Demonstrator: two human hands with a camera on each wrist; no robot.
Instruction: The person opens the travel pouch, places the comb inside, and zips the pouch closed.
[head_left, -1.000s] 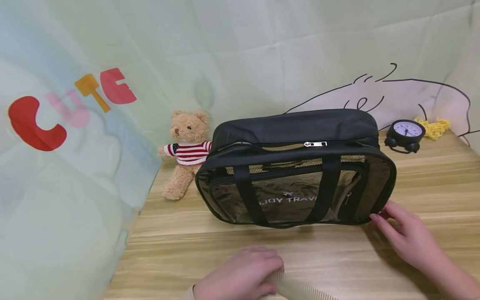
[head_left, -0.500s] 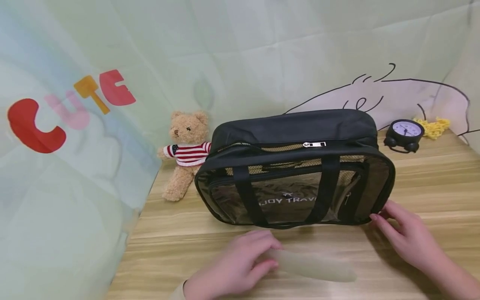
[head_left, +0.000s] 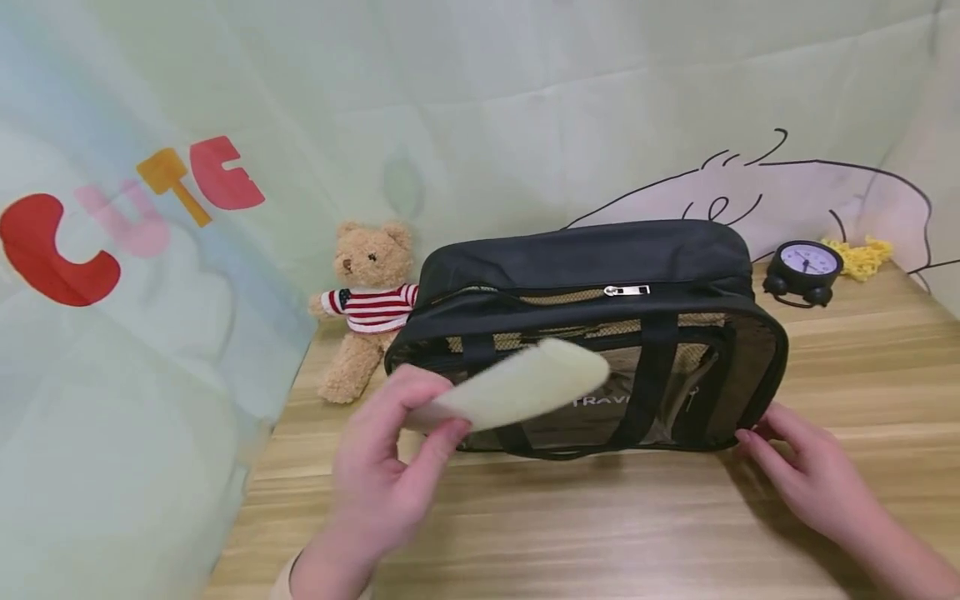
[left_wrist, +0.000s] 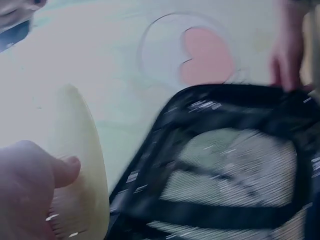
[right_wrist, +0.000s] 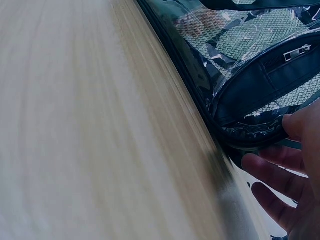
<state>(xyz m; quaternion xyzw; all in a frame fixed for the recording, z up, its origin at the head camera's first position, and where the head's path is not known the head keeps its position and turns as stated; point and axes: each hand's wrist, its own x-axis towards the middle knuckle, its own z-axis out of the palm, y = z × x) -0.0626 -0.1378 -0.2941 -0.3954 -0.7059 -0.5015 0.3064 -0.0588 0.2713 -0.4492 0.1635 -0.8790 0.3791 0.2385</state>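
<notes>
A pale cream comb [head_left: 532,383] is pinched at one end between the thumb and fingers of my left hand [head_left: 386,467]. It is raised in front of the black travel bag [head_left: 592,258], overlapping its clear front panel and part of the lettering in the head view. In the left wrist view the thumb presses on the comb's flat side [left_wrist: 82,125]. The bag stands upright on the table, its silver zipper pull [head_left: 627,291] toward the right of the top seam. My right hand [head_left: 810,471] grips the bag's lower right corner, thumb in front and fingers behind.
A teddy bear [head_left: 371,304] in a striped shirt sits left of the bag, partly behind it. At the back right are a small black alarm clock [head_left: 805,271] and a yellow crumpled thing [head_left: 862,257]. A printed cloth backdrop [head_left: 480,108] hangs behind the wooden table [head_left: 585,533].
My left hand has lifted the comb from near the table's front, up and leftward, and turned its free end upward in front of the bag. The right hand keeps its grip on the corner.
</notes>
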